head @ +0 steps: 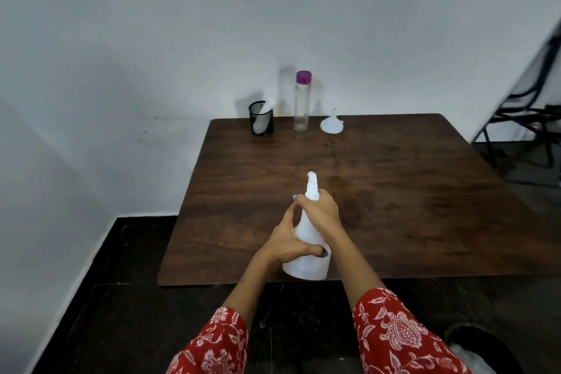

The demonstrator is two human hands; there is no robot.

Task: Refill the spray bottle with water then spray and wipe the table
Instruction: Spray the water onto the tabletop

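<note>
Both hands' grip wrapped round white spray bottle (306, 252), left hand (290, 240) low, right hand (318, 209) at neck, unlabelled

Both my forearms reach forward from red floral-print sleeves (391, 331), converging at centre frame. My left hand (291, 240) wraps the body of the white translucent plastic spray bottle (306, 264), thumb across its front, fingers (296, 199) curled up along its far side. My right hand (323, 209) closes over the bottle's neck, just below the nozzle, wrist bent slightly inward.
</note>
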